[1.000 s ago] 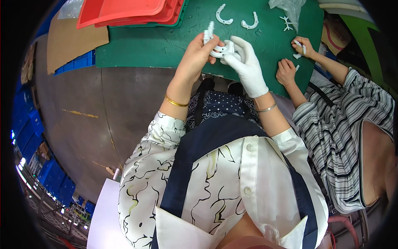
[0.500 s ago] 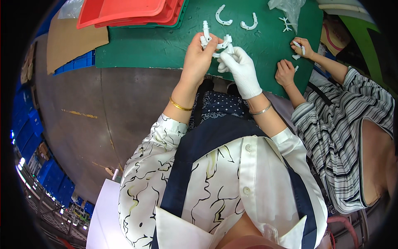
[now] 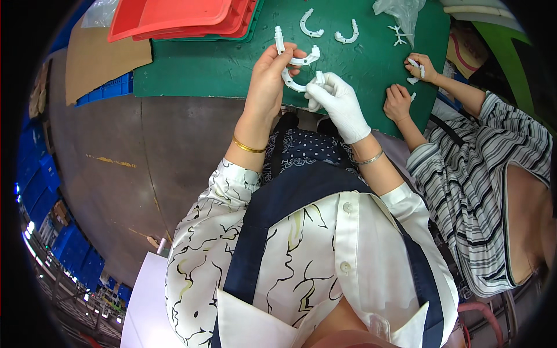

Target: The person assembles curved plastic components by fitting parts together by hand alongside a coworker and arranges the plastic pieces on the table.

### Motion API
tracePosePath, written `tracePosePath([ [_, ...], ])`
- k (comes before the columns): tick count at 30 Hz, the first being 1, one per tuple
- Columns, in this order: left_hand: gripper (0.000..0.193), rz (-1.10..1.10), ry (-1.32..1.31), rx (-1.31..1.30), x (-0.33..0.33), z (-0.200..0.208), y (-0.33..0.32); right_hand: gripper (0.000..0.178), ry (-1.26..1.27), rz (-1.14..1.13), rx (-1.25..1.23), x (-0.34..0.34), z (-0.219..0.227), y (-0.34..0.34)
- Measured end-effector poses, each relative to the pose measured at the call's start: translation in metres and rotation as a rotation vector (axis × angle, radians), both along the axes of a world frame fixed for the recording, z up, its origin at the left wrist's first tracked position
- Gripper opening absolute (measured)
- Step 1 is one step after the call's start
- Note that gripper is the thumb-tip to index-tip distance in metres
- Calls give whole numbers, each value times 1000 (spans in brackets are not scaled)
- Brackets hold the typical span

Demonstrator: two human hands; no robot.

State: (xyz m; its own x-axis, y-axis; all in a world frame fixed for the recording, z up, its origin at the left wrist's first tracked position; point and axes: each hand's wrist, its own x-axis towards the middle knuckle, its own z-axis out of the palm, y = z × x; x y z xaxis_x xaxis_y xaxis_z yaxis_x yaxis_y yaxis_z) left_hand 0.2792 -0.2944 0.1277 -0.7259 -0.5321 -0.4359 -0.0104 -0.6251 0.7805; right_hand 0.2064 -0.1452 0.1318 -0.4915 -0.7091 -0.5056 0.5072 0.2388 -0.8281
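Looking down on the green table (image 3: 203,69), we meet a brown cardboard sheet (image 3: 107,66) at its left end, then stacked red trays (image 3: 171,17) on its far left part. Our bare left hand (image 3: 268,75), by the table's near edge, is closed round an upper curved piece (image 3: 304,61), white. Just below, a lower curved piece (image 3: 295,86), also white, bridges our two hands; whether the two are joined we cannot tell. Farther onto the table lie a left loose arc (image 3: 303,24) and a right loose arc (image 3: 349,40). Our gloved right hand (image 3: 342,107), over the near edge, pinches the lower curved piece near its right end. We judge the step to be adjusting one piece against the other; the next move seems to call for a firm left grip and a small, careful turn from the right. At the table's right end are a branched white piece (image 3: 398,36), a clear bag (image 3: 408,14) and a co-worker's hands (image 3: 398,103).
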Motion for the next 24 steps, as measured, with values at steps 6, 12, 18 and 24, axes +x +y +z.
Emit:
tracePosePath([
  [6,23,-5,29,23,7,-3,-5,21,-97,55,7,-9,-1,11],
  [12,24,6,21,-20,9,-6,-5,19,-87,113,60,-16,-8,20],
  [18,25,69,-11,-61,13,-7,-10,19,-56,131,103,-20,-17,24],
  [24,25,94,-33,-42,19,-12,-14,21,-148,14,35,-18,-23,23],
])
